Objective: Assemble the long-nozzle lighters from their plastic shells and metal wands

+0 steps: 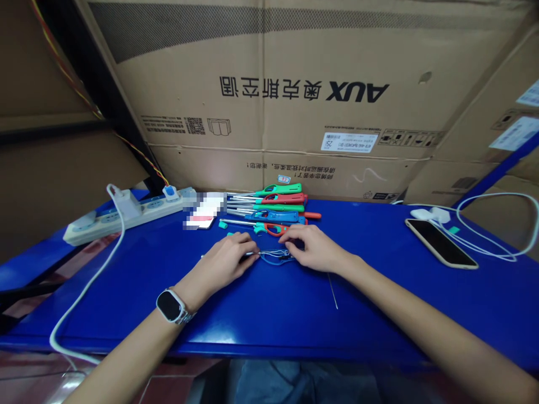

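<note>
Both my hands rest on the blue table (379, 297) around a blue long-nosed lighter (273, 257). My left hand (229, 261), a smartwatch on its wrist, is closed on the lighter's metal tube. My right hand (314, 248) pinches the blue handle end. Just behind them lies a row of several more lighters (273, 209) with green, red, blue and teal handles, metal tubes pointing left. A thin metal rod (333, 292) lies loose by my right wrist.
A white power strip (126, 216) with plugs and a white cable (84, 292) sits at the left. A phone (440, 242) with a white charger cable (497, 224) lies at the right. Large cardboard boxes (273, 95) wall off the back. A blurred card (204, 210) lies beside the lighters.
</note>
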### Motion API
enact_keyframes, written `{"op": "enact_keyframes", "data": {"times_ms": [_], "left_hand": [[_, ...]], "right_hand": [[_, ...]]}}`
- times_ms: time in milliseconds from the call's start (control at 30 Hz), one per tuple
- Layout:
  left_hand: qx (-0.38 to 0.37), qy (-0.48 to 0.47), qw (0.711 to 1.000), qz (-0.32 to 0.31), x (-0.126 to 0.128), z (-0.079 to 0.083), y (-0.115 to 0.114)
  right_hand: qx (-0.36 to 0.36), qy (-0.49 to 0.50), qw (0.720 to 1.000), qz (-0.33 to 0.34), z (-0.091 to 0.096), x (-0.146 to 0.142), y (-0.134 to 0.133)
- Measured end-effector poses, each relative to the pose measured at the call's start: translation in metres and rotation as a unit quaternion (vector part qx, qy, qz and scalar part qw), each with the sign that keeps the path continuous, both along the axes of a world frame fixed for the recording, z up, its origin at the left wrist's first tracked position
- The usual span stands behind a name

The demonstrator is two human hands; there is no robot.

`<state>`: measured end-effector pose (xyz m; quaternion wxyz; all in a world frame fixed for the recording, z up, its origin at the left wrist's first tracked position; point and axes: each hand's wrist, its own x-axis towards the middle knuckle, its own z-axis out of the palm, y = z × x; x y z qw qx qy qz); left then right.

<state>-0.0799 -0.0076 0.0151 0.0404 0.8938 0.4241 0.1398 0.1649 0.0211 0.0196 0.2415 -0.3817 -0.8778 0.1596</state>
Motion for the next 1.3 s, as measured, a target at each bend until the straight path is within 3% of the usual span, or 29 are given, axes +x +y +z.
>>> {"op": "enact_keyframes", "data": {"times_ms": [200, 367, 633, 967, 1100, 1300], "left_hand": [[0.040, 0.002, 0.999, -0.022, 0.005, 0.002, 0.002], [0.007, 0.009, 0.996, -0.085, 0.019, 0.005, 0.016], [0.008, -0.017, 0.996, -0.086, 0.024, 0.003, 0.022], [0.008, -0.063, 0.997, -0.047, 0.028, -0.003, 0.010], [0.007, -0.074, 0.996, -0.056, 0.029, -0.003, 0.007], [0.013, -0.063, 0.996, -0.059, 0.029, -0.004, 0.008]], "right_hand": [[-0.009, -0.039, 0.999, 0.019, 0.001, 0.013, -0.001], [-0.010, -0.019, 1.000, 0.023, -0.008, 0.015, -0.006], [-0.012, 0.023, 0.999, 0.020, -0.016, 0.017, -0.007], [-0.022, 0.013, 1.000, -0.002, -0.010, 0.014, -0.015], [0.002, -0.044, 0.998, -0.033, -0.002, 0.006, -0.012], [-0.041, -0.119, 0.990, -0.062, 0.012, -0.009, -0.004]]}}
